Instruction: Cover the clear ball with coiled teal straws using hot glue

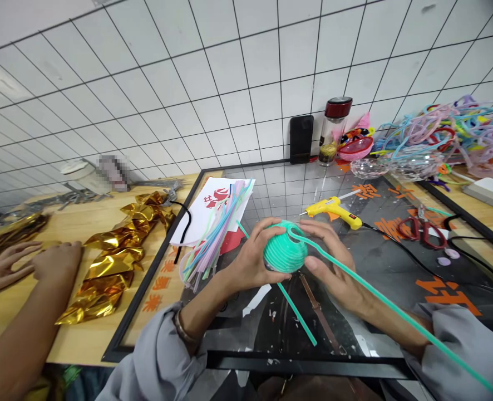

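Note:
A ball wound from green pipe cleaner (286, 253) is between my two hands above the glass tabletop. My left hand (250, 259) grips its left side, fingers over the top and thumb below. My right hand (332, 259) cups the right side, with fingertips at the upper edge and thumb against the coils. From an open loop at the top, a loose length of green pipe cleaner (380, 287) runs over my right forearm toward the lower right. Another straight green pipe cleaner (299, 317) lies under the ball. Whatever core the ball has is hidden by coils and fingers.
A yellow glue gun (334, 211) and red-handled scissors (422, 229) lie to the right. Left are a pipe cleaner bundle (215, 234) on paper and gold foil (113, 262), beside another person's hands (33, 264). A phone (301, 139) and bottle (333, 133) stand behind.

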### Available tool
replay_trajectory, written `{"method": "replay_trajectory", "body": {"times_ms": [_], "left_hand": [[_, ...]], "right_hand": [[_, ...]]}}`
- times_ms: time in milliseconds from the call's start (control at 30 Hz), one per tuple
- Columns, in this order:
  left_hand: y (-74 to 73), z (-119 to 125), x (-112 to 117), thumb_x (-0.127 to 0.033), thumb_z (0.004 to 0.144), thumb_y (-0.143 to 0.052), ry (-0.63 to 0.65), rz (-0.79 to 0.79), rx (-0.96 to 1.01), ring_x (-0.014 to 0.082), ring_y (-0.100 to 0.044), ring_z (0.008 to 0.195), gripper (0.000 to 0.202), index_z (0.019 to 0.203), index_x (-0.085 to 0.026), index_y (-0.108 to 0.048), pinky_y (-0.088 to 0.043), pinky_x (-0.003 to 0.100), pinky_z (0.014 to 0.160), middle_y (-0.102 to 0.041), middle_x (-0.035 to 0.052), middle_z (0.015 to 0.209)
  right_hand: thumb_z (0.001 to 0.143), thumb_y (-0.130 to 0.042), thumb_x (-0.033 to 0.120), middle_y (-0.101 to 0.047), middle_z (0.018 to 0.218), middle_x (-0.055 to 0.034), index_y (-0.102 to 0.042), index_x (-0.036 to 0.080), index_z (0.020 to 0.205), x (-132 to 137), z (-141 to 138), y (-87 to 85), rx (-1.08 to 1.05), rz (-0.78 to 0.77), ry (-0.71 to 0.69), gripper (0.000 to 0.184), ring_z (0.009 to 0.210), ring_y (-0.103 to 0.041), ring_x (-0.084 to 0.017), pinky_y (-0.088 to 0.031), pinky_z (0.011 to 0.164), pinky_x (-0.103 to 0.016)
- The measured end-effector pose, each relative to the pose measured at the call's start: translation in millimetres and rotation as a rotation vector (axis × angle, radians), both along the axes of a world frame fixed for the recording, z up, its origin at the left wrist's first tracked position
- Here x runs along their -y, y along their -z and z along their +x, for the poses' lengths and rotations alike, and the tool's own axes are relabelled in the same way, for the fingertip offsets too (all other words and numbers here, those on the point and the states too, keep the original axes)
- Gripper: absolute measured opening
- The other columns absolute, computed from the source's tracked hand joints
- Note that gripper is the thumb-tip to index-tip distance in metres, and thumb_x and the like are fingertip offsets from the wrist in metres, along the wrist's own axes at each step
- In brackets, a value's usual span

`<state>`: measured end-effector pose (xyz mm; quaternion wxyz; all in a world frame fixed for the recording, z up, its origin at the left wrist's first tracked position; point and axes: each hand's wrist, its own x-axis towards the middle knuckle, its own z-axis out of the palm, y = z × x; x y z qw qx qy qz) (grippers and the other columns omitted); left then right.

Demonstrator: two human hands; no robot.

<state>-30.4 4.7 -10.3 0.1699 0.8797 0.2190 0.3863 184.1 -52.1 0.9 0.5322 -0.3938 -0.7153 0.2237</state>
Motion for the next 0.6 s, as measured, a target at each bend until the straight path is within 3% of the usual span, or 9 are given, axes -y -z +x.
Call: {"method": "replay_trajectory", "body": {"times_ms": [67,167,600], "left_hand": [[-0.3,0,-1,-0.043,0.071,-0.087,0.019,-0.017,0.016,0.0364,-0.047,0.135,0.089,0.143,-0.028,-0.037,-0.047,0.060,0.109,-0.045,0.0165,0.142],[-0.7,-1,-3,-0.044,0.071,-0.087,0.042,-0.046,0.024,0.0368,-0.047,0.136,0.088,0.142,-0.027,-0.038,-0.045,0.061,0.109,-0.045,0.0165,0.141],[-9.2,-7,-1,-0.042,0.066,-0.090,0.143,-0.310,-0.014,0.0381,-0.042,0.141,0.091,0.141,-0.029,-0.040,-0.037,0.060,0.117,-0.044,0.0145,0.146]], "right_hand": [[0.097,-0.058,0.041,-0.067,0.106,-0.0063,-0.064,0.026,0.115,1,2,-4.9,-0.037,0.024,0.050,0.024,0.099,-0.065,-0.022,-0.056,0.085,-0.038],[0.096,-0.060,0.029,-0.066,0.084,-0.0009,-0.069,0.026,0.100,-1,2,-8.2,-0.054,0.030,0.069,0.010,0.075,-0.062,-0.017,-0.051,0.066,-0.031],[0.088,-0.071,0.021,-0.070,0.079,0.0017,-0.073,0.023,0.084,-10,3,-4.8,-0.148,-0.114,0.041,0.005,0.074,-0.064,-0.013,-0.049,0.065,-0.024]]}}
